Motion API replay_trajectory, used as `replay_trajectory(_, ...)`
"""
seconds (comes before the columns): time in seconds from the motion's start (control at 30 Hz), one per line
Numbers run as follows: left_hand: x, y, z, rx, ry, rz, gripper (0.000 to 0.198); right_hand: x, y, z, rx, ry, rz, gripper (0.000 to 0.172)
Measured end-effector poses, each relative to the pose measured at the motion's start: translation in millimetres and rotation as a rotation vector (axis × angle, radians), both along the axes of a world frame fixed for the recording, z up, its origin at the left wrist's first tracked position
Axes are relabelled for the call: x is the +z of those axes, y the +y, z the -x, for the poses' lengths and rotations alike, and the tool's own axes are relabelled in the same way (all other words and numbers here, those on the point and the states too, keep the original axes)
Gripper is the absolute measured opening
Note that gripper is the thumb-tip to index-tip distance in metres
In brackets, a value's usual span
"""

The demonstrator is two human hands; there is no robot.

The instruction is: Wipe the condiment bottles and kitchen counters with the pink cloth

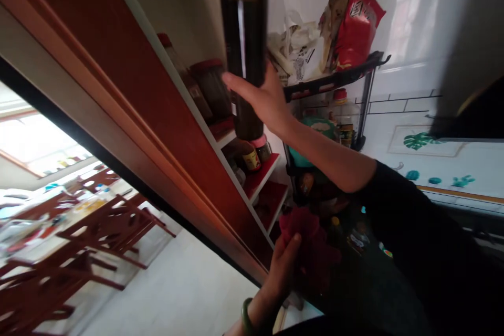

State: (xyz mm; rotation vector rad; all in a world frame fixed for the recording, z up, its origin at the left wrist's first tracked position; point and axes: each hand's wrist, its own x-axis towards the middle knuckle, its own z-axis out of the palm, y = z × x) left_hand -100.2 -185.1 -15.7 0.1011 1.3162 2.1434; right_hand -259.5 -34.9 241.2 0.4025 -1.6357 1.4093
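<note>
My right hand [264,97] is raised and wrapped round a tall dark bottle [243,37], holding it upright in front of a red shelf unit [260,176]. The bottle's lower part covers the edge of a shelf. My left hand [284,265], with a green bangle on the wrist, is low down and clutches a dark red cloth [311,244] near the shelf's bottom end. Small jars [255,153] stand on the shelf just below the bottle.
Dark jars with red lids [210,86] sit higher in the shelf unit. A black rack [334,81] to the right carries a red snack bag [356,23], bags and bottles. White tiled counter [441,160] lies right. Red wooden chairs [79,241] stand lower left.
</note>
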Motion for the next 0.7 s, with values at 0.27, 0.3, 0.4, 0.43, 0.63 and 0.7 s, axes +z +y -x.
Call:
replay_trajectory(0.27,-2.5,-21.2,-8.1,0.286,-0.059,0.127,0.065,23.2,-32.7,101.4,0.018,-0.038,-0.132,0.067)
replay_trajectory(0.3,-3.0,-22.3,-7.6,0.303,-0.062,0.126,0.064,20.3,-34.4,108.3,0.039,-0.056,-0.148,0.07)
replay_trajectory(0.4,-4.4,-24.9,-3.4,0.314,-0.068,0.142,0.062,12.8,-36.5,128.2,0.103,-0.072,-0.182,0.08)
replay_trajectory(0.43,-5.1,-25.6,-1.5,0.3,-0.069,0.147,0.062,11.4,-36.3,135.3,0.118,-0.077,-0.189,0.082)
replay_trajectory(0.63,-15.5,-21.3,8.5,0.296,-0.118,0.099,0.063,11.6,-33.5,170.9,0.142,-0.173,-0.195,0.073)
replay_trajectory(0.7,-19.6,-18.2,11.3,0.314,-0.147,0.076,0.064,13.3,-35.4,171.5,0.136,-0.208,-0.184,0.064)
